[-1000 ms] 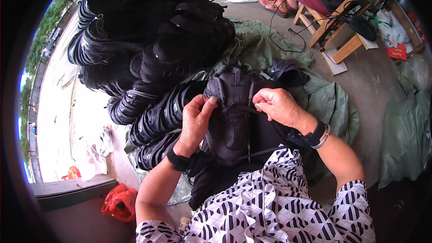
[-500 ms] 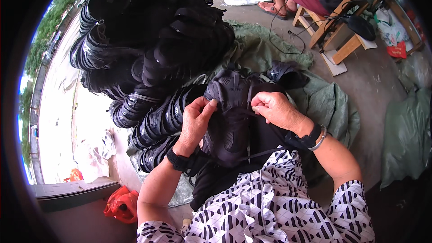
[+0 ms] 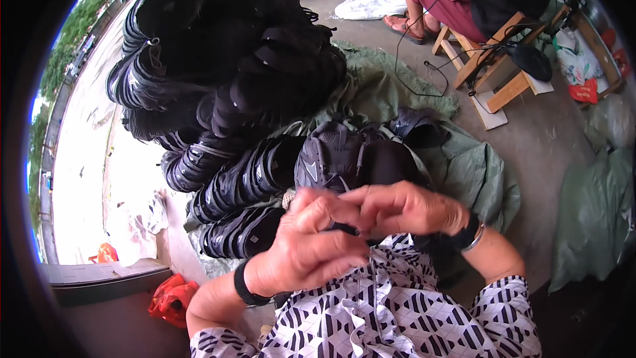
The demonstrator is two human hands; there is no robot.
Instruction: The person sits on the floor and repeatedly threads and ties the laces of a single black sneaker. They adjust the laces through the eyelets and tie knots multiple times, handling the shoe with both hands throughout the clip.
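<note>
Lettering, one short dark line, is running across the tongue of the dark shoe; it's coming out small and soft here. Pale angular mark is showing on that same shoe's side, shape only. Row of nested dark shoes is carrying silvery side marks, too small to make out. Little light square label is sitting on a shoe in the lower row, its content staying unreadable. Red packet at right is bearing faint pale print, too tiny to read.
</note>
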